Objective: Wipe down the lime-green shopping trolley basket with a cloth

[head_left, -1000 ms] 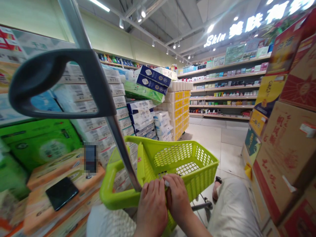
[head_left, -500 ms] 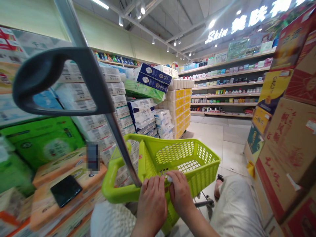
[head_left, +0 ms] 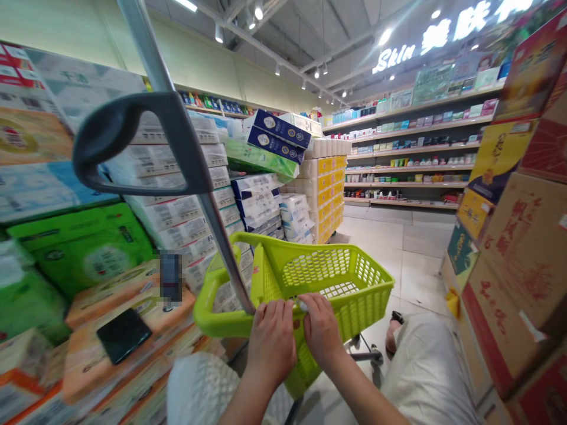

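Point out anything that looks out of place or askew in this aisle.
A black phone lies loose on an orange pack in the stacked goods at left, an odd spot for it among merchandise. Farther back, two blue boxes sit tilted on top of a green pack. Nothing looks spilled or damaged.
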`<state>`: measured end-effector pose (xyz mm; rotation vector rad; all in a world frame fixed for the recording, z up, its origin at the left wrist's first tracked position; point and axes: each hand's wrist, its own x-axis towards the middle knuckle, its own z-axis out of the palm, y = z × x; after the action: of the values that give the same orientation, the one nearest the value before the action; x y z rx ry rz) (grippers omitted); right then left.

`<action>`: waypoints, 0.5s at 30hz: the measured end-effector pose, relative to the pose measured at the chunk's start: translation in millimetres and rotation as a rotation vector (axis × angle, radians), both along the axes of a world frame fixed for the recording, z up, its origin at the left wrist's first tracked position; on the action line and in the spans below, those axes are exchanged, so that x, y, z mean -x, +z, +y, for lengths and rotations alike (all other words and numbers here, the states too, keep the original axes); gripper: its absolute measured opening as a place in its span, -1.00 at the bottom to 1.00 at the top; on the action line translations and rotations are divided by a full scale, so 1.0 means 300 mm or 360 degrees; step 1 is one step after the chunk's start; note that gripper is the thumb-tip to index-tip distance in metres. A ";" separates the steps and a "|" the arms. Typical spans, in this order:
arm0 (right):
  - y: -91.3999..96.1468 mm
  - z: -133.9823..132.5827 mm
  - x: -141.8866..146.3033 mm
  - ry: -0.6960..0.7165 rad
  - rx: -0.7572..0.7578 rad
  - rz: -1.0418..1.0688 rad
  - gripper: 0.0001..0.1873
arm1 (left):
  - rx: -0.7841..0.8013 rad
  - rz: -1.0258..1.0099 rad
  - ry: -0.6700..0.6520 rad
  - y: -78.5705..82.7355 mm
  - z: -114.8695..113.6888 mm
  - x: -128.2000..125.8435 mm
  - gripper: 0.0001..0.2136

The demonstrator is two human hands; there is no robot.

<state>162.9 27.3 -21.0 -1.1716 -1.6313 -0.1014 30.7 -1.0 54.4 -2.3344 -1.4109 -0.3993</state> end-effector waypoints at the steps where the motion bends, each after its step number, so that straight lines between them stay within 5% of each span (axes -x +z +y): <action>1: 0.002 0.007 -0.003 0.0037 0.0002 -0.0024 -0.52 | 0.0012 0.0004 0.0002 0.005 0.008 0.002 -0.57; 9: -0.052 0.080 -0.197 -0.0353 0.0169 -0.0040 -0.60 | 0.0084 0.0005 0.0017 0.012 0.069 0.010 -0.57; 15: 0.009 0.098 -0.020 -0.0139 0.0193 -0.0012 -0.55 | 0.0074 0.0040 0.0025 0.017 0.102 -0.003 -0.59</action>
<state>168.8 56.9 -18.4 -1.3368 -1.6111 -0.0628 31.7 29.7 59.6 -2.3552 -1.4401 -0.3349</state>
